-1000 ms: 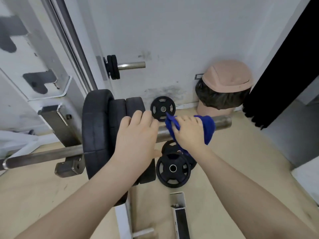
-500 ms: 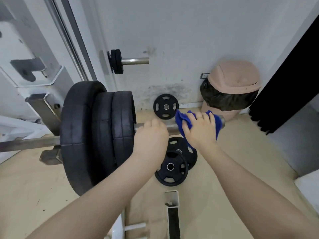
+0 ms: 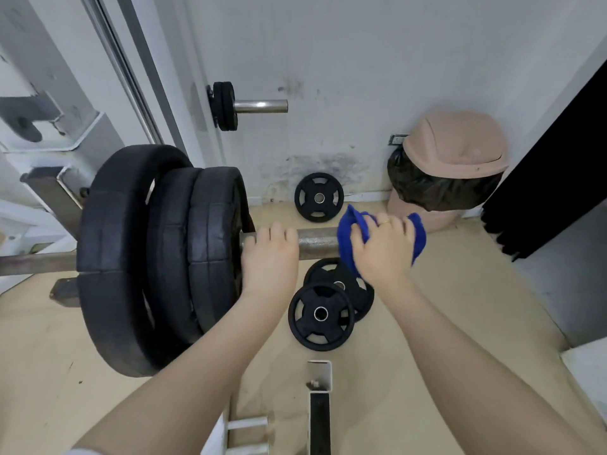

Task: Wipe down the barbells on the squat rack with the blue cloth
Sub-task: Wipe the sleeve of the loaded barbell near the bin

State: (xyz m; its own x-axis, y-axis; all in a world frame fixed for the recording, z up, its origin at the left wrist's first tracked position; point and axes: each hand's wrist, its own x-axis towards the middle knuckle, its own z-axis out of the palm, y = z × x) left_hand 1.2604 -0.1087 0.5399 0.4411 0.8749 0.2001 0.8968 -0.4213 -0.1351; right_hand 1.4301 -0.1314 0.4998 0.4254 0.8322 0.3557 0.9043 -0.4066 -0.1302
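— Hands?
— Right hand (image 3: 384, 249) clasps the blue cloth (image 3: 348, 238) around the barbell sleeve (image 3: 317, 243) at its outer end; left hand (image 3: 269, 254) grips the bare sleeve beside the plates (image 3: 157, 257).
— Step?
— Wiping the sleeve, apparently. Next, I judge, draw the cloth inward — the left hand must shift clear.

A small gym corner: a loaded barbell (image 3: 318, 243) on a white squat rack (image 3: 65, 133), loose weight plates (image 3: 320, 315) on the wooden floor (image 3: 443, 307) (scuffed wall behind), a lidded bin (image 3: 450, 149).
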